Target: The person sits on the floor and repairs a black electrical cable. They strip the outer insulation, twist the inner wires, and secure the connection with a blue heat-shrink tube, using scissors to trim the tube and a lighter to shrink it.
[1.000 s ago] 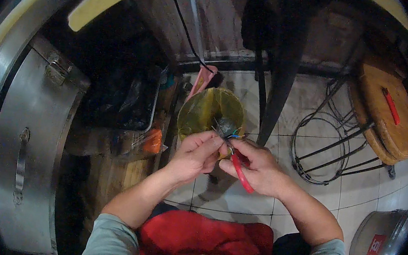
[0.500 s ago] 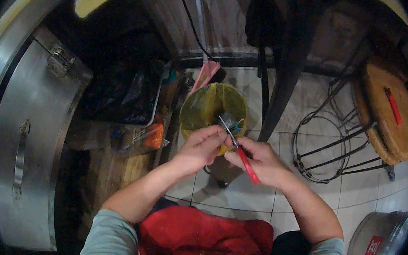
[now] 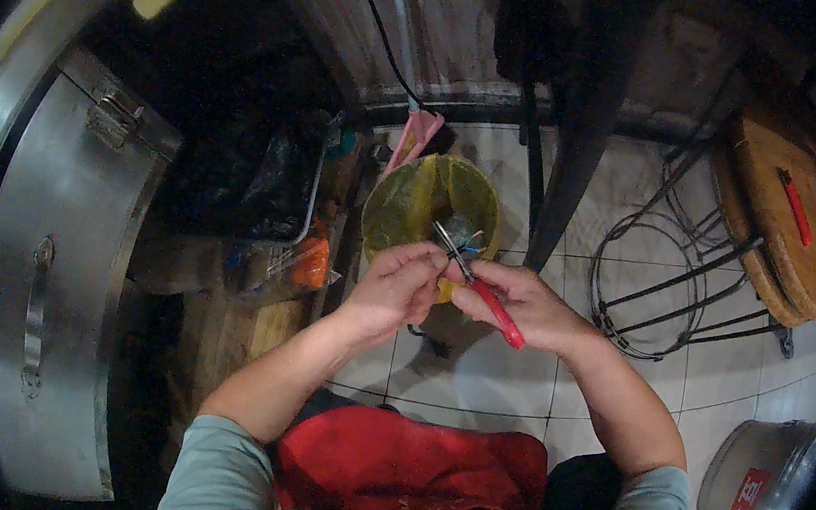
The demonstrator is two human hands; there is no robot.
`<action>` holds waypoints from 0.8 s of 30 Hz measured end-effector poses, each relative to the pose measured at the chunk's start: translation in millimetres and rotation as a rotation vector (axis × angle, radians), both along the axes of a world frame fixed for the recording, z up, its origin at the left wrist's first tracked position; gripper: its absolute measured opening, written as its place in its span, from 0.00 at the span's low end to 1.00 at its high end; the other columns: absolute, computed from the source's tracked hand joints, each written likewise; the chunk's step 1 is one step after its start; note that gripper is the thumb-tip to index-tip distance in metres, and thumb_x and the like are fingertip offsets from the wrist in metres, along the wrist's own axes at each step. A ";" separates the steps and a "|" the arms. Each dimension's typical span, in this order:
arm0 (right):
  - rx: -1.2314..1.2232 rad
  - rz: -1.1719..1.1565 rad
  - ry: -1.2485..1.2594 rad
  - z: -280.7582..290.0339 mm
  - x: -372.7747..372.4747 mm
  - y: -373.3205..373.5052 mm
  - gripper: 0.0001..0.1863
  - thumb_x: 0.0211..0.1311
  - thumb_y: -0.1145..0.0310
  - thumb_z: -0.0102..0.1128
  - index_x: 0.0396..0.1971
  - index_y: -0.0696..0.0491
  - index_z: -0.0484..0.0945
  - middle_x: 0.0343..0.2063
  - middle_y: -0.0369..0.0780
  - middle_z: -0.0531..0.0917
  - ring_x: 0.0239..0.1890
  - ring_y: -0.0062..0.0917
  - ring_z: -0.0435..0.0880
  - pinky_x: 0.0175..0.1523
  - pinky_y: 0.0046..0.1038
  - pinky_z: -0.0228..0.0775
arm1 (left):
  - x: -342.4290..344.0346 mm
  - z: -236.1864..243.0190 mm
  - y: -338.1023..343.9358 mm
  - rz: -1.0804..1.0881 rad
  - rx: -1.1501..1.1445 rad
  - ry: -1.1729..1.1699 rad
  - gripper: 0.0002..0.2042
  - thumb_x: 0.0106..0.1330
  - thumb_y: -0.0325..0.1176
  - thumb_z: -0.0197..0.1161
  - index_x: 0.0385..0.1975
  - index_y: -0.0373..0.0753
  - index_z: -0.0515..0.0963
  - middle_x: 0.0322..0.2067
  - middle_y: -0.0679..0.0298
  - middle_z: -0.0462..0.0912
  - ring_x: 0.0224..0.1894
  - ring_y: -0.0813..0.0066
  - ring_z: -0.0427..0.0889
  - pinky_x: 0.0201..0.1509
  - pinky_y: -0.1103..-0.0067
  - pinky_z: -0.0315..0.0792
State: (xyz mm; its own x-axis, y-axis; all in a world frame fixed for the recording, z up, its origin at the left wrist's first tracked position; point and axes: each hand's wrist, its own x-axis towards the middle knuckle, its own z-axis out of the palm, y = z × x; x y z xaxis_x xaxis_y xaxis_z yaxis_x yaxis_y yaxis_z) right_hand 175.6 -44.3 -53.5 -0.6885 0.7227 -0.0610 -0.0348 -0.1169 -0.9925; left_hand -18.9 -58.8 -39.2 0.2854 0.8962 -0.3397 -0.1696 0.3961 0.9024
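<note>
- One red-handled cutting tool [image 3: 493,307] is clamped in the right hand [image 3: 534,312], over the near side of one yellow bin [image 3: 394,203].
- Its long axis is slanting: blades forward and left, handles back and right.
- The left hand [image 3: 392,289] has fingertips pinched together beside the blades; what is between them, I cannot tell.
- At least two coloured wires [image 3: 474,247] show near the blades.
- One black leg [image 3: 564,207] stands between the bin and two wooden seats [image 3: 771,246].
</note>
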 end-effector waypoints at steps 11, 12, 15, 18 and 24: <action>-0.062 -0.027 -0.013 3.7 -4.2 -5.0 0.16 0.63 0.57 0.57 0.40 0.55 0.74 0.28 0.30 0.75 0.33 0.12 0.69 0.39 0.17 0.64 | -0.5 -4.9 0.9 -0.007 0.062 0.090 0.11 0.67 0.38 0.51 0.28 0.38 0.75 0.11 0.75 0.63 0.11 0.87 0.58 0.13 0.86 0.51; -0.034 -0.034 -0.012 -0.4 -5.1 -4.7 0.16 0.62 0.57 0.57 0.40 0.55 0.74 0.28 0.31 0.75 0.33 0.12 0.69 0.40 0.17 0.64 | -0.3 -5.5 0.9 -0.007 0.067 0.099 0.12 0.67 0.38 0.51 0.28 0.38 0.75 0.11 0.75 0.63 0.11 0.87 0.58 0.13 0.86 0.52; 0.028 -0.044 -0.085 -2.3 -5.5 -4.1 0.16 0.62 0.57 0.58 0.39 0.55 0.74 0.27 0.32 0.75 0.32 0.13 0.69 0.40 0.19 0.65 | 0.0 -5.7 1.0 -0.012 0.088 0.140 0.12 0.67 0.38 0.51 0.27 0.38 0.75 0.11 0.74 0.65 0.11 0.87 0.60 0.13 0.86 0.53; 0.050 -0.071 -0.110 1.1 -6.6 -6.1 0.16 0.61 0.58 0.59 0.37 0.56 0.74 0.26 0.34 0.75 0.31 0.14 0.70 0.38 0.20 0.66 | 0.2 -1.9 1.5 -0.037 0.116 0.201 0.12 0.67 0.38 0.51 0.27 0.38 0.76 0.10 0.73 0.65 0.11 0.87 0.60 0.14 0.86 0.54; 0.142 -0.111 -0.204 -8.6 -6.3 -7.3 0.13 0.59 0.61 0.60 0.32 0.57 0.74 0.22 0.34 0.76 0.27 0.15 0.71 0.34 0.22 0.66 | -1.2 -3.5 2.0 -0.077 0.121 0.210 0.11 0.68 0.37 0.50 0.28 0.38 0.75 0.11 0.73 0.65 0.12 0.86 0.60 0.15 0.86 0.55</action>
